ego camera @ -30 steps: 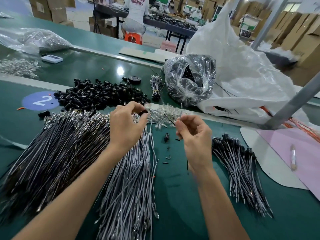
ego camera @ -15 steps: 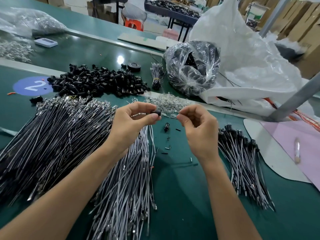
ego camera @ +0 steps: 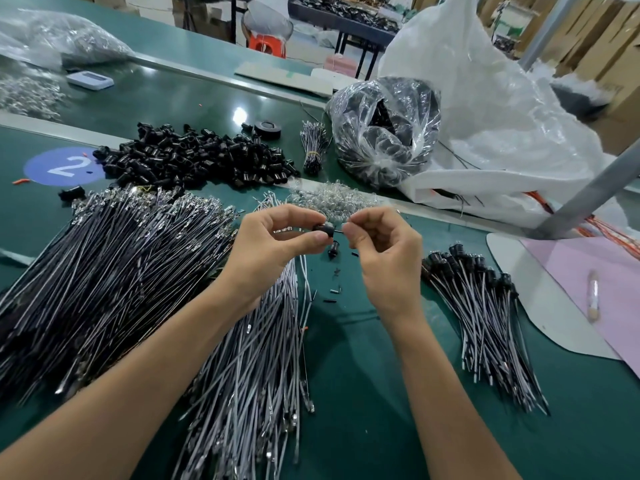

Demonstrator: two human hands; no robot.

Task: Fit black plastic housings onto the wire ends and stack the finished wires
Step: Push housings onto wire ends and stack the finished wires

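Note:
My left hand point(ego camera: 273, 244) pinches a small black housing point(ego camera: 325, 229) between thumb and fingertips, above the table's middle. My right hand point(ego camera: 381, 244) pinches a thin part, seemingly a wire end, whose tip meets the housing's right side. A heap of loose black housings point(ego camera: 194, 157) lies at the back left. Bare grey wires point(ego camera: 104, 271) fan out on the left and under my left forearm point(ego camera: 249, 368). A stack of wires fitted with housings point(ego camera: 485, 313) lies to the right. A pile of small clear parts point(ego camera: 332, 199) sits just behind my hands.
One loose housing point(ego camera: 333, 249) and small bits lie on the green mat under my hands. A clear bag of black parts point(ego camera: 384, 129) and a big white bag point(ego camera: 502, 109) stand at the back right. A tape roll point(ego camera: 267, 129), a tied wire bundle point(ego camera: 313, 147) and a slanted metal post point(ego camera: 588, 199) are nearby.
My hands have come together: the right hand's wire end now meets the housing that the left hand holds. The camera has tipped slightly downward.

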